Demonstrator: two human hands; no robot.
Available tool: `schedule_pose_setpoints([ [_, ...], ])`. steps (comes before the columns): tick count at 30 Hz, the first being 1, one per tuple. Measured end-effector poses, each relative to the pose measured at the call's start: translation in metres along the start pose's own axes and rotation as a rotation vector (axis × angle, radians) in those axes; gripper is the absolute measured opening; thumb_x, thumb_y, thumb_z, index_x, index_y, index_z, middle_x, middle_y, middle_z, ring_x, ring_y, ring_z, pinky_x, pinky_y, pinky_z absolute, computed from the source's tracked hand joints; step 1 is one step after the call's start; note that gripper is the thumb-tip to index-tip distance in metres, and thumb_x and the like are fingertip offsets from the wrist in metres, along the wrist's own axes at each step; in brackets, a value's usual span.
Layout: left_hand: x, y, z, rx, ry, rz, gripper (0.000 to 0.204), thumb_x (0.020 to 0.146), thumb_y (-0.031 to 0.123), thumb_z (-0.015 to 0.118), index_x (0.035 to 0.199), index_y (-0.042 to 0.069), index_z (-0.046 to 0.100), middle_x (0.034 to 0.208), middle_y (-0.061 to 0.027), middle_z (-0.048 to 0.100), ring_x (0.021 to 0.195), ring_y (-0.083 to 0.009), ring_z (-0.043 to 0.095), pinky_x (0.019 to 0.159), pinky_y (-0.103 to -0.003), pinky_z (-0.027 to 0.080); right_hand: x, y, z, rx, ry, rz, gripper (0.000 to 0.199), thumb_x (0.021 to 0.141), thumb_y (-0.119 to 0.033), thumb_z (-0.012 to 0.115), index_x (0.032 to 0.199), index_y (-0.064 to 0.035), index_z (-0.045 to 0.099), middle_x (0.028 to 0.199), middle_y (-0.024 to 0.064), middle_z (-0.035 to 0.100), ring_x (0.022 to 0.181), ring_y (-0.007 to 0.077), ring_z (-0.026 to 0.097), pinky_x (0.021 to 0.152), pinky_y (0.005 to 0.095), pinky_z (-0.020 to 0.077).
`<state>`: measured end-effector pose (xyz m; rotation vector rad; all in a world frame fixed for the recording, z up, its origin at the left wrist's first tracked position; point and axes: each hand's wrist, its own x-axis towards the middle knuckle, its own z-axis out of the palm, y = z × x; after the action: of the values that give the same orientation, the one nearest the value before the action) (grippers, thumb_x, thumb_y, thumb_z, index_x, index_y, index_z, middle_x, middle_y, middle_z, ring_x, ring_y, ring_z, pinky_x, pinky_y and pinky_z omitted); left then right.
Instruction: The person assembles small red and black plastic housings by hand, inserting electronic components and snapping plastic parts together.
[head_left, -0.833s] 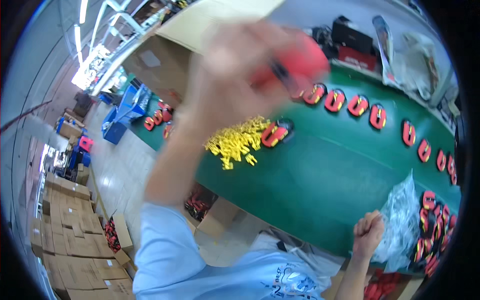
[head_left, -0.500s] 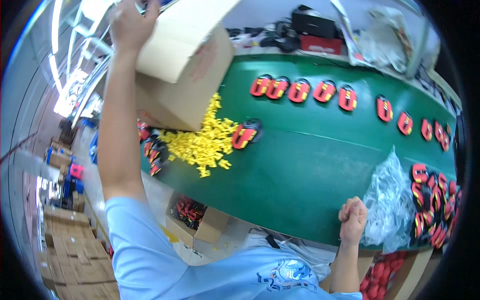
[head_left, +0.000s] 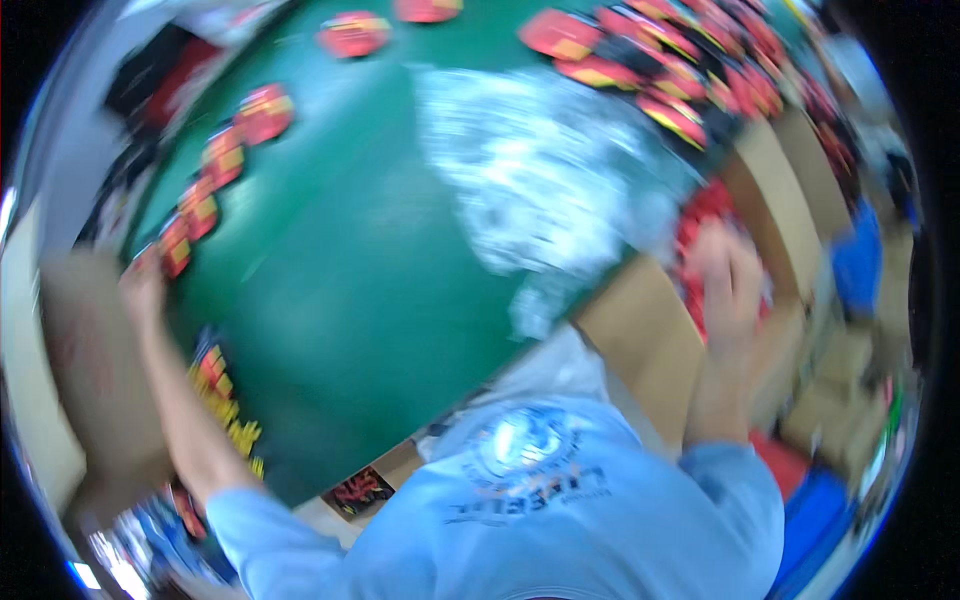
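My left hand [head_left: 145,285] is at the far left, beside the cardboard box and touching or very near the end of a row of red-and-black oval pieces with yellow marks [head_left: 175,245]. Motion smears its fingers, so a hold cannot be made out. On the right, my right hand [head_left: 725,270] is over an open cardboard box [head_left: 640,310] of red parts [head_left: 705,210]; its fingers are blurred too. Small yellow pieces [head_left: 240,432] lie in a heap near my left forearm, with another red-and-black piece [head_left: 212,368] beside them.
A crumpled clear plastic bag [head_left: 540,170] lies on the green table [head_left: 350,330]. Beyond it is a pile of red-and-black pieces [head_left: 680,75]. A large cardboard box [head_left: 105,370] stands at the left edge. Blue bins [head_left: 815,530] and cartons are at the right.
The view has swung to the right. My left hand has come down from the large box's flap to the row of pieces; my right hand has moved from the table edge to over the red parts.
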<state>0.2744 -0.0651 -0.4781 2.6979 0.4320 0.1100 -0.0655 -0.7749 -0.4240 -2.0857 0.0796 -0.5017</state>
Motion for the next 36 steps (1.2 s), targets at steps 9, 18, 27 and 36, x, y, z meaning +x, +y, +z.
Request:
schedule_pose_setpoints([
  [9,-0.179,0.088,-0.012,-0.473,-0.137,0.488,0.058,0.099,0.009,0.069,0.151,0.0,0.044,0.133,-0.013,0.062,0.123,-0.0181,0.058,0.106,-0.032,0.043,-0.132,0.317,-0.06,-1.121,-0.297,0.226,0.037,0.091,-0.04,0.07,0.116,-0.0135,0.074,0.106,0.0175,0.075,0.104,0.0388,0.07,0.092,0.0469,0.055],
  [18,-0.303,0.148,0.029,-0.165,-0.298,0.767,0.067,0.076,0.007,0.075,0.138,-0.005,0.055,0.123,-0.0173,0.065,0.111,-0.0297,0.063,0.101,-0.04,0.048,-0.126,0.325,-0.055,-0.774,-0.404,0.488,0.024,0.089,-0.028,0.072,0.105,-0.0101,0.071,0.096,0.0147,0.074,0.092,0.0312,0.072,0.081,0.0446,0.0566],
  [27,-0.304,0.166,0.032,-0.19,-0.31,0.86,0.066,0.076,0.006,0.073,0.138,-0.005,0.055,0.121,-0.0193,0.063,0.109,-0.0338,0.062,0.099,-0.041,0.049,-0.098,0.221,-0.075,-0.132,0.356,0.512,0.032,0.097,-0.016,0.072,0.126,-0.0027,0.071,0.098,0.0076,0.078,0.089,0.0157,0.073,0.084,0.029,0.0563],
  [36,-0.336,0.191,0.05,-0.175,-0.28,0.944,0.064,0.073,0.02,0.079,0.132,0.001,0.061,0.12,-0.0198,0.063,0.105,-0.0378,0.061,0.094,-0.046,0.051,0.0,-0.001,0.073,0.0,0.228,-0.639,0.03,0.08,0.008,0.074,0.107,-0.0043,0.077,0.09,0.0057,0.058,0.067,0.0158,0.054,0.057,0.0289,0.0444],
])
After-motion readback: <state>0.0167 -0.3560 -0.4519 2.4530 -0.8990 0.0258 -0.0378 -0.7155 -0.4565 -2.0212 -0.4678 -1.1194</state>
